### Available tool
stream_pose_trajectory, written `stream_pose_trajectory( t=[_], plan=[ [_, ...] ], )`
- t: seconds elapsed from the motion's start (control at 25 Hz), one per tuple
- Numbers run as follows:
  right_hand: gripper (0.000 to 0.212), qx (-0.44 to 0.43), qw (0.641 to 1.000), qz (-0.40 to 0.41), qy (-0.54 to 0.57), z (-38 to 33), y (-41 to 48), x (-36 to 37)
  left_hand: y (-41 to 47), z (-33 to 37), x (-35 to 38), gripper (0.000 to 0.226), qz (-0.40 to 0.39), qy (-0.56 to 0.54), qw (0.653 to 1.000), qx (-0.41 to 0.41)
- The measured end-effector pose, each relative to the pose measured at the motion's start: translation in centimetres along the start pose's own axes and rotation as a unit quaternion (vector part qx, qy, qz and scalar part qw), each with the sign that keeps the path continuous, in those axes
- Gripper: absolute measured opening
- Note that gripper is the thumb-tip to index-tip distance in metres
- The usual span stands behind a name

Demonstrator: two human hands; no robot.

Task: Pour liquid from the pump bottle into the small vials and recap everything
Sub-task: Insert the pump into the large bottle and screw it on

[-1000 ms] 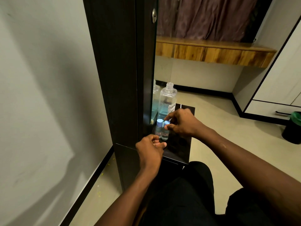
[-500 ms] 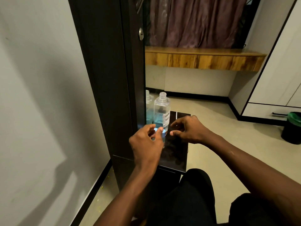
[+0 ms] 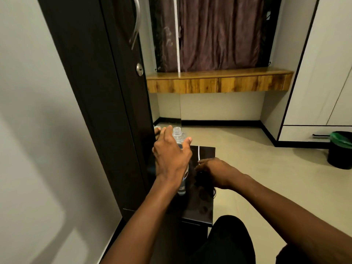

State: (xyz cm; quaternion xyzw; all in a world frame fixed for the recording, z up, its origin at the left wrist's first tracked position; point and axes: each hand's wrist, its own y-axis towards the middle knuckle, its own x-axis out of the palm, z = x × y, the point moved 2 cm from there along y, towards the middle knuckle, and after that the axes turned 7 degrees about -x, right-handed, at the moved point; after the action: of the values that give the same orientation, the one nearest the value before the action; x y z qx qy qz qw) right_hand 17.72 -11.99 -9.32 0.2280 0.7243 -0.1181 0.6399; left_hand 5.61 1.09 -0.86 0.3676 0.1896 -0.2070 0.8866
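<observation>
A clear bottle [image 3: 177, 132] with its neck uncapped stands on a small dark glossy table [image 3: 202, 214], close to the dark door. My left hand [image 3: 171, 157] covers most of the bottle, fingers spread to its left and the thumb at its right shoulder; a firm grip is not visible. Below my wrist a small clear vial [image 3: 182, 188] with bluish liquid peeks out. My right hand [image 3: 215, 173] rests low on the table to the right, fingers curled over something dark that I cannot make out. Any other vials and the caps are hidden.
A tall dark door [image 3: 106, 111] with a shiny edge reflecting the bottle stands directly left of the table. Behind are a wooden shelf [image 3: 219, 82] and a curtain. A black bin with a green liner [image 3: 341, 149] stands on the floor at right by white cupboards.
My left hand rose from the vials and went forward over the bottle. My right hand drew back and down to the table on the right. The view tilted upward.
</observation>
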Motion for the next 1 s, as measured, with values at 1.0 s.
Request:
stream_pose_trajectory(
  t=[1.0],
  plan=[
    [0.036, -0.073, 0.995, 0.033, -0.058, 0.3, -1.9, -2.7, -0.1, 0.8, 4.6, 0.058, -0.033, 0.101, 0.992, -0.073]
  ],
)
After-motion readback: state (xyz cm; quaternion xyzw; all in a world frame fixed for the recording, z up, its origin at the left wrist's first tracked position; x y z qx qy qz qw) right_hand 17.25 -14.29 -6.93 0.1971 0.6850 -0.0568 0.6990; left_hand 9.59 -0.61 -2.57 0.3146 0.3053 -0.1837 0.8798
